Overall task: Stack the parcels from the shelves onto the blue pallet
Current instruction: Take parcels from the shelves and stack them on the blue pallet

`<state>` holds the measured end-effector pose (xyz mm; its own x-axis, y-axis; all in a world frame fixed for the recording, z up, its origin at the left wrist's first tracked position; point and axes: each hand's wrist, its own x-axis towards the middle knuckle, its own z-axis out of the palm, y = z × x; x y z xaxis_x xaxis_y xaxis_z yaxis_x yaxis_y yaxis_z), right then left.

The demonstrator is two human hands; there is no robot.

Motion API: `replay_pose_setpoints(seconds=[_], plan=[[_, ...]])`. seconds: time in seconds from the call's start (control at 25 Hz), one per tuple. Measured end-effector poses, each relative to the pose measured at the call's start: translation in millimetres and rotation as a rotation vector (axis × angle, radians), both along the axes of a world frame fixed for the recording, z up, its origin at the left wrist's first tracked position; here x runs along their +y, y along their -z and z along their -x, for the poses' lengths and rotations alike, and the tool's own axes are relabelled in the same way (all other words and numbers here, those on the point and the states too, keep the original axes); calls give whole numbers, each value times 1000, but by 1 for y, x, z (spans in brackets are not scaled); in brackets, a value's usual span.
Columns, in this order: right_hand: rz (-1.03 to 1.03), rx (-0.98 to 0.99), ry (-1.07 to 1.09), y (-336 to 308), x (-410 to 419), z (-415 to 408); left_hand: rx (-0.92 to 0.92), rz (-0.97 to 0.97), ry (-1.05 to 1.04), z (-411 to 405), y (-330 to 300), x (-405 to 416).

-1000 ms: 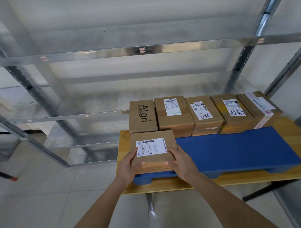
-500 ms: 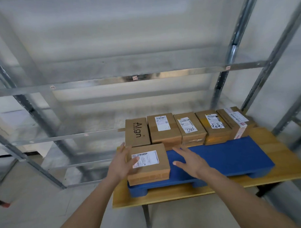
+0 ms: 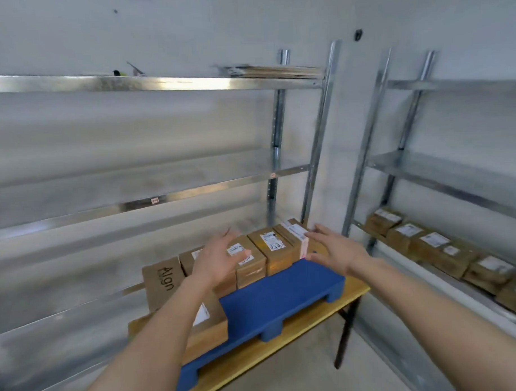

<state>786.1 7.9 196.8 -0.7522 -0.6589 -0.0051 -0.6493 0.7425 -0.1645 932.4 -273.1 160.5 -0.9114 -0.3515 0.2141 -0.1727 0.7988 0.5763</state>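
Only "Align" reads, printed on the leftmost parcel (image 3: 163, 282); other labels blur.

Both my hands are up, fingers spread and holding nothing, my left hand (image 3: 221, 261) and my right hand (image 3: 337, 251) over the blue pallet (image 3: 277, 294). Its top is bare toward 3 o'clock, so there's room there. At 12 o'clock a row of parcels (image 3: 270, 250) walls off the far edge. At 9 o'clock one parcel (image 3: 210, 328) fills the near corner. At 2 o'clock shelf uprights (image 3: 363, 150) narrow the way to the right-hand shelf parcels (image 3: 440, 247).
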Motion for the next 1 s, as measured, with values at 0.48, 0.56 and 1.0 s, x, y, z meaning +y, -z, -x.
replay_pose_setpoints(seconds=[0.48,0.56,1.0], plan=[[28,116,481,-69,300,-58,149,59,490,85,-78,269],[47,133,570,-77,354,-70,158,67,582,101,-86,326],[22,117,907,-74,628,-102,134,48,910,169,-90,627]])
